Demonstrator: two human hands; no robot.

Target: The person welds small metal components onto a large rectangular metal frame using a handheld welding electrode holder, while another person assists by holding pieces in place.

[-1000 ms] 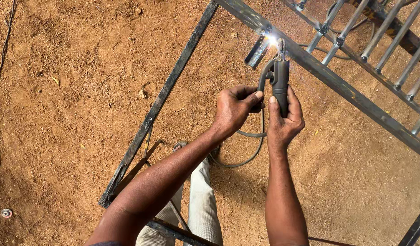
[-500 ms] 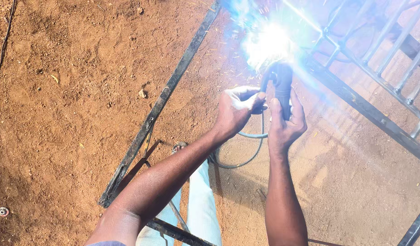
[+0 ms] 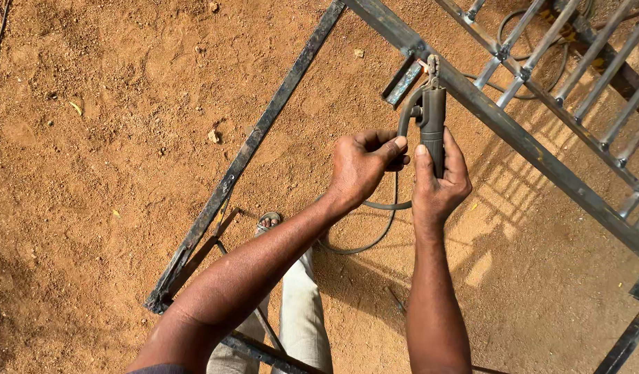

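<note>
Electrode holder [image 3: 432, 118], one dark clamp, points its tip at the steel frame [image 3: 486, 114], just below the joint where a short bar [image 3: 401, 82] meets it. Right hand [image 3: 441, 183] wraps its handle; left hand [image 3: 364, 166] curls around the one cable [image 3: 392, 208] beside it. Bare skin sits close to the joint, so sparks or hot metal could burn both hands. One sandalled foot [image 3: 267, 221] rests on dirt below.
</note>
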